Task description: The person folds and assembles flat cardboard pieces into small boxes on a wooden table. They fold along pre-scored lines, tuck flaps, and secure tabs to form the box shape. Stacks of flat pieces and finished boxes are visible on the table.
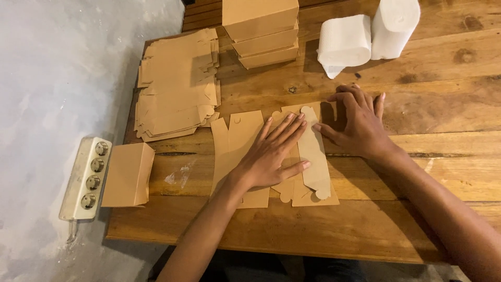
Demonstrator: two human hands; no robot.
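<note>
My left hand (271, 156) lies flat, fingers spread and gripping nothing, pinning the flat kraft box blank (245, 151) to the wooden tabletop (443, 104); my right hand (357, 122) is open too, fingertips pressing the raised side flap (314, 151) just right of my left fingers. To crease this well, I judge the left palm should hold the panel firm beside the score line while the right fingers push the flap over evenly along its whole length, so the fold stays straight. The blank's long axis runs away from me, near edge under my left wrist, far edge past my fingertips, tilted slightly rightward. Beyond my left fingers, well apart, sits a pile of unfolded blanks (177, 86); ahead stand stacked finished boxes (263, 31), and past my right fingers two white paper rolls (365, 34). A folded box (128, 175) and a power strip (86, 177) lie far left of my left hand
</note>
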